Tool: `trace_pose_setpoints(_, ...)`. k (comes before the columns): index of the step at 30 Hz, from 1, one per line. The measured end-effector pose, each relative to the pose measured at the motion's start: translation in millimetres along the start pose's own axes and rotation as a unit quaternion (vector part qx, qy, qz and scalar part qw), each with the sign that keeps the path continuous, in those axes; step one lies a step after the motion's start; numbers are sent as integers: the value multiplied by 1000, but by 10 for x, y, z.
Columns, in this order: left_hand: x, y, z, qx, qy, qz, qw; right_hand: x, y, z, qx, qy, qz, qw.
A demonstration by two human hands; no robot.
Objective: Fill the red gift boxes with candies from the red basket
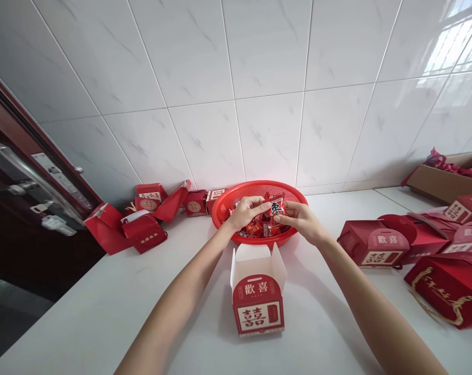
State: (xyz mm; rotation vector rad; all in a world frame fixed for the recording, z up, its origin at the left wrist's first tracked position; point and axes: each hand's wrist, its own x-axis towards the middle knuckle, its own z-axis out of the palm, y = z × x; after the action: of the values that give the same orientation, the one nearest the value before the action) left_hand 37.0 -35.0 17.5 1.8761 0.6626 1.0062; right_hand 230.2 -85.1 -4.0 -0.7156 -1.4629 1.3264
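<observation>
A red wrapped sweet packet [277,207] with a large dark character on a white patch is held up over the red plastic basket [261,186]. My right hand [303,223] pinches its right side between thumb and fingers. At its left edge, my left hand [246,212] is closed, thumb against the wrapper. Below them in the basket lie several red-wrapped sweets [255,228], partly covered by my hands. In front of the basket, between my forearms, stands an open red and white gift box [258,307], its top flaps raised and white inside.
Several closed red gift boxes [372,242] crowd the right side, before a cardboard box [435,182] of pink-red material. More red boxes and bags [144,229] lie at the left by a dark door [17,224] with keys. A tiled wall [267,130] bounds the white tabletop [142,291].
</observation>
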Motion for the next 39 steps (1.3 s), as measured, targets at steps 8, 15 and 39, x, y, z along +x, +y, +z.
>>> trace_pose_setpoints(8,-10,0,-6,-5,-32,-33,999,2,13,7,1,12,0,1000)
trace_pose_setpoints(15,-23,-24,-24,-49,-49,-45,997,-14,-50,-19,7,-26,10,1000)
trace_pose_setpoints(39,32,-369,-144,304,-226,-3,926,11,68,-55,22,99,-19,995)
